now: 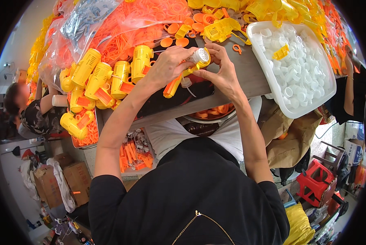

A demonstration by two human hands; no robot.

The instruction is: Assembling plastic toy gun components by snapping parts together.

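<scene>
Over the near edge of the table, my left hand (170, 65) pinches a white round cap with a grille face (201, 55). The cap sits against a yellow plastic toy part (207, 62), which my right hand (223, 72) grips with thumb and fingers. Below my left fingers hangs a yellow and orange handle piece (172, 86); whether it joins the part in my hands is hard to tell. A small white piece with a thin stem (186, 82) is just under them. Left of my hands lie several yellow cylindrical toy bodies (98, 81) with orange handles.
A white tub (291, 110) of small white caps stands at the right. Heaps of orange parts (129, 24) and yellow parts (223, 29) cover the table's far side. Under the table is a container of orange pieces (136, 155). A red stool (315, 183) stands right; another person (38, 116) sits left.
</scene>
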